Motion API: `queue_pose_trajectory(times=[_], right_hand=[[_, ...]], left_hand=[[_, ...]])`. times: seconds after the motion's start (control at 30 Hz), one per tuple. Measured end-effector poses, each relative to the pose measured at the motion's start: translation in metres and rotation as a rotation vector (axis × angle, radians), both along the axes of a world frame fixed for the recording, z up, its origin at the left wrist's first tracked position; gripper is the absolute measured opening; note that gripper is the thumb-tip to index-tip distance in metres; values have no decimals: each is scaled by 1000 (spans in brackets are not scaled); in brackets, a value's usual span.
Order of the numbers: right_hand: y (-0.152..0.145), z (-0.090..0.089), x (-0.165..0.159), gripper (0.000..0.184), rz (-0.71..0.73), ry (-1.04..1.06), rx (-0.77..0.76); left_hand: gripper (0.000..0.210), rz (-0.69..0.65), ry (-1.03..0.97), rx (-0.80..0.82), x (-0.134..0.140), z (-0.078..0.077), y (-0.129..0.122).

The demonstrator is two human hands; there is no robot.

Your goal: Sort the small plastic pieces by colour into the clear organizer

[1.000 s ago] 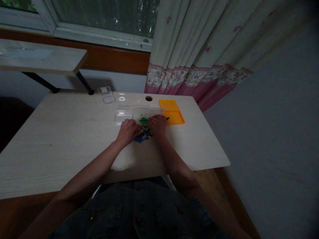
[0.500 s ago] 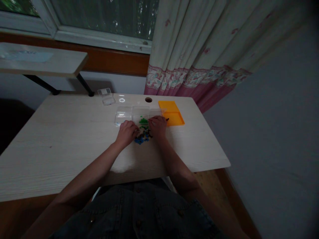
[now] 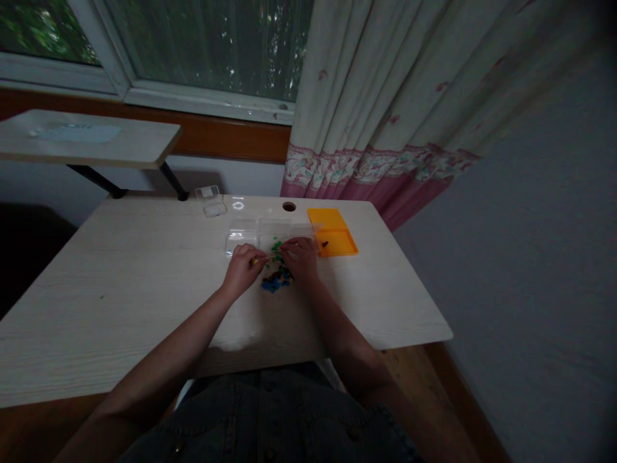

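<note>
A heap of small blue and dark pieces (image 3: 276, 281) lies on the table between my hands, too small to name exactly. Just behind it, small green pieces (image 3: 276, 247) lie scattered at the front of a clear plastic divided case (image 3: 243, 225). On the left of the heap, my left hand (image 3: 241, 271) has its fingers closed, with a small yellow piece (image 3: 254, 262) showing at the fingertips. My right hand (image 3: 301, 262) reaches over the green pieces from the right, fingers bent together; what they pinch, if anything, is hidden.
An open yellow case (image 3: 342, 241) with a small dark piece (image 3: 324, 244) inside stands right of the clear case. Farther back are a small open clear box (image 3: 214, 209) and a round hole (image 3: 289, 206) in the table (image 3: 159, 276). A raised shelf (image 3: 144, 145) stands at left.
The view has tilted up slightly. A yellow piece now shows at my left fingertips. The green pieces look more spread out, and my right fingers have shifted over them.
</note>
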State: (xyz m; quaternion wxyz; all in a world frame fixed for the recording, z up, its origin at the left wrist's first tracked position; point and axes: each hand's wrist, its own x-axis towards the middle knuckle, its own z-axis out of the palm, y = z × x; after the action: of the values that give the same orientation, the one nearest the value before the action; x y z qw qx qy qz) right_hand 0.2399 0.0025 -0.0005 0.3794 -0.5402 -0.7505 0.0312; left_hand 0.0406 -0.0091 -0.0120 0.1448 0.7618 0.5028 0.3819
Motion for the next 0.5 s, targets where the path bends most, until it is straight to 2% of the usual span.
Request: queue_pose_trajectory(times=[0.2,0.5], right_hand=[[-2,0,-7,16,256,-34,21],[-4,-1,-7,18,292,-14,42]], left_hand=[[18,-5,-78,-8,0,0,0],[19,-2,-160,-14,-1,-5,2]])
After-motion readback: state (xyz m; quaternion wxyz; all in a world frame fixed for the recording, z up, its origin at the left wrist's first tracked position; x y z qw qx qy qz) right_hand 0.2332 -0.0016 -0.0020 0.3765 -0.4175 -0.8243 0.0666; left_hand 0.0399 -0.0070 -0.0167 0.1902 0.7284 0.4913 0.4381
